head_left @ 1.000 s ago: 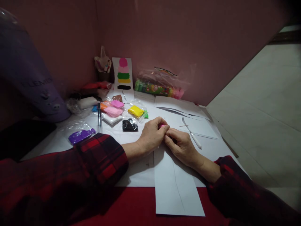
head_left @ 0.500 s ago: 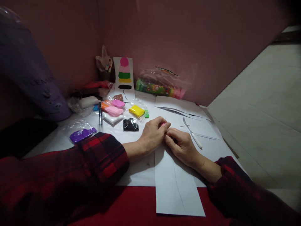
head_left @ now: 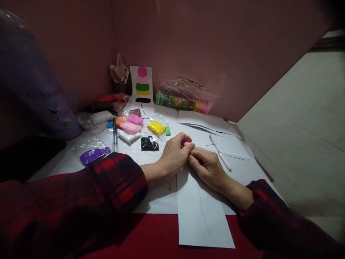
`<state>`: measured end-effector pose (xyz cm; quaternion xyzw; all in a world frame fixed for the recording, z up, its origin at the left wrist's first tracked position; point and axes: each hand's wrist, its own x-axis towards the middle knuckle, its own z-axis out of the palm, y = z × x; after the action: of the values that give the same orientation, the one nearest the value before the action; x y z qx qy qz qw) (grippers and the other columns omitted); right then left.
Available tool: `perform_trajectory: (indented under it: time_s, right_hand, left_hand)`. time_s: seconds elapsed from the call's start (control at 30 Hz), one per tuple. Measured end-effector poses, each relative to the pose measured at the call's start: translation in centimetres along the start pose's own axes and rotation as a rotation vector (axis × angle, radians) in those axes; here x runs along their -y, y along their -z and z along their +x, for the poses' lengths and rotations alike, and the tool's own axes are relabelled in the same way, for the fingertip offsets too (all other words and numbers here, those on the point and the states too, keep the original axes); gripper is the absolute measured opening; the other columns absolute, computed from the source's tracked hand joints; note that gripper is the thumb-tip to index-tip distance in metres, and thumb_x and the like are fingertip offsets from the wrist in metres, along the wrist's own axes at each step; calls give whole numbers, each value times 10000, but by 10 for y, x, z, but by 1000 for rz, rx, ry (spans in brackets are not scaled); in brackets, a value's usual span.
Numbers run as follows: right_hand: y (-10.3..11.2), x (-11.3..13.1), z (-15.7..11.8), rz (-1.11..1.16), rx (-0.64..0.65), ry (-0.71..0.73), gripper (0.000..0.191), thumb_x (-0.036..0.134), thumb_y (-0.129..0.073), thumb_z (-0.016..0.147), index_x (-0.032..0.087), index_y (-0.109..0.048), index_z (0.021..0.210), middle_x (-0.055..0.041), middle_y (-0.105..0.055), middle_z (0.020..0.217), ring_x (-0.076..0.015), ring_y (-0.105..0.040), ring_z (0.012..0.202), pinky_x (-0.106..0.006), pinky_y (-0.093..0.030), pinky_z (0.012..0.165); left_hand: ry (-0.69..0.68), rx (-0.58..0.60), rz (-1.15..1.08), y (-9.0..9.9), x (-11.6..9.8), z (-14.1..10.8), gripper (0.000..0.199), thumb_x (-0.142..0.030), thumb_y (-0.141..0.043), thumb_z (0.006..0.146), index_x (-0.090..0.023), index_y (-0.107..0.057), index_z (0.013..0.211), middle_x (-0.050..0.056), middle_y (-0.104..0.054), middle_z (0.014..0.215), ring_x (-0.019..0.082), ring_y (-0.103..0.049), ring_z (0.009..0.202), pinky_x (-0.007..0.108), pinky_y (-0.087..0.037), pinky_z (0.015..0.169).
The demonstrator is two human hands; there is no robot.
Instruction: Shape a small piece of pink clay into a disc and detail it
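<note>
My left hand (head_left: 172, 153) is closed in a pinch, with a small lump of pink clay (head_left: 185, 144) showing between thumb and fingers. My right hand (head_left: 208, 167) has its fingers curled, and their tips meet the left thumb beside the clay; whatever they grip is hidden. Both hands are above the upper end of a long white paper strip (head_left: 199, 216) with a thin line on it. Right of my right hand lies a small tool with a white handle (head_left: 225, 162), its metal end crossing a thin stick (head_left: 211, 144).
Bagged clay in black (head_left: 150, 143), yellow (head_left: 156, 127), purple (head_left: 94, 154) and pinks (head_left: 130, 126) lies left, beside a pen (head_left: 115, 131). A paper with painted colour bands (head_left: 142, 86) leans against the wall. A tall purple tumbler (head_left: 54, 93) stands left; folded paper (head_left: 205, 118) lies behind.
My left fingers have shifted slightly, and a bit more of the pink clay shows between them. The right hand has barely moved.
</note>
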<state>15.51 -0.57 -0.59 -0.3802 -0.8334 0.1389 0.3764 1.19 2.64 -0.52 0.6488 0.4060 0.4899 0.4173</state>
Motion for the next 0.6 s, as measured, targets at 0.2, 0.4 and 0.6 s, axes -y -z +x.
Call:
perform_trajectory:
  time_s: [0.2,0.4,0.6]
  right_hand:
    - [-1,-1,0,-36,3,-32,209,203,-500,912,194,-545,709,-2,-551,666,-139,-490,604,-287,-412,584]
    - [0,1,0,-68,-12,-25,230,190,-508,898,197,-518,668,15,-514,616,-126,-455,559,-273,-384,547]
    - [-1,1,0,-41,-5,-17,219,185,-494,907,191,-530,690,0,-536,653,-133,-481,597,-279,-402,577]
  left_hand:
    - [-12,-14,-75,-1,2,0,172,-314,-580,814,-185,-553,702,-34,-521,630,121,-477,625,247,-381,592]
    - [-39,-25,-62,-1,2,0,135,-192,-497,843,-186,-612,771,-26,-545,641,128,-513,646,251,-410,625]
    - [15,-60,-35,-1,1,0,112,-113,-600,738,-183,-599,826,-29,-566,723,109,-498,619,246,-407,614]
